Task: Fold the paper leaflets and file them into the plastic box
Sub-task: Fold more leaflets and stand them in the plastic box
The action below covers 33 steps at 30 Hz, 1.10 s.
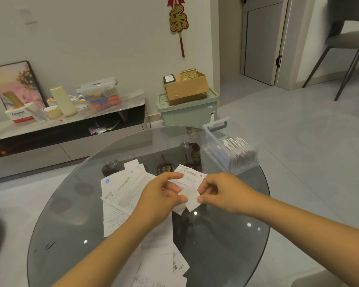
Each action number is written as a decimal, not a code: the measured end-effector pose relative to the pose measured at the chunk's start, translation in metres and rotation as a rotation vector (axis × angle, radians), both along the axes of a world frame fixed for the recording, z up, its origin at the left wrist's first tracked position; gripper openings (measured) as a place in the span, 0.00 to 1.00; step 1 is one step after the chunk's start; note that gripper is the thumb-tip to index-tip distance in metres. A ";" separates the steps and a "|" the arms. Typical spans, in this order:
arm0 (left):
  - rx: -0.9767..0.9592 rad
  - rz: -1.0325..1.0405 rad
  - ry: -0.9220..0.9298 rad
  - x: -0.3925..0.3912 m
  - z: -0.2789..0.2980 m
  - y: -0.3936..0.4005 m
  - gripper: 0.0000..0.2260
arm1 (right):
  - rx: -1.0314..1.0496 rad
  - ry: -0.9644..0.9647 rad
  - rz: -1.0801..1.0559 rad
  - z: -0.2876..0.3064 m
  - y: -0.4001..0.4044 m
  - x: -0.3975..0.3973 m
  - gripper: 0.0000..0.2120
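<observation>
Round smoked-glass table [226,245] in a living room. Left hand [160,195] and right hand [220,193] both pinch a small white printed paper leaflet [190,188] above the tabletop, fingers curled on its edges. Loose white leaflets [122,189] lie left of it. Clear plastic box [230,150] of folded leaflets sits at the table's far right edge.

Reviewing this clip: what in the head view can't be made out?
- Print on the leaflet: too small and blurred to read.
- The leaflet's fold line: hidden under the left hand and right hand.
- Count of folded leaflets in the plastic box: packed too tightly.
- Loose leaflets: cut off by the bottom edge, partly under the left arm.
</observation>
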<state>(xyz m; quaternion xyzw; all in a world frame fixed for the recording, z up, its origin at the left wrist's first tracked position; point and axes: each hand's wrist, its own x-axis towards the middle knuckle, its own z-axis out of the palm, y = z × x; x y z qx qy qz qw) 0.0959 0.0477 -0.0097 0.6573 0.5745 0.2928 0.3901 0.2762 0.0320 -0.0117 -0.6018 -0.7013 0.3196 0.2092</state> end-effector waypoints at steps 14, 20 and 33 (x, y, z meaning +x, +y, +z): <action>-0.040 0.078 -0.397 0.046 0.037 0.016 0.08 | 0.344 0.150 -0.201 0.037 0.010 0.025 0.06; 0.018 -0.048 -0.408 0.089 0.048 0.047 0.12 | 0.393 0.138 -0.373 0.047 0.022 0.065 0.04; 0.682 -0.735 0.668 0.148 0.028 0.105 0.33 | 0.496 -0.258 -0.691 0.034 0.052 0.098 0.08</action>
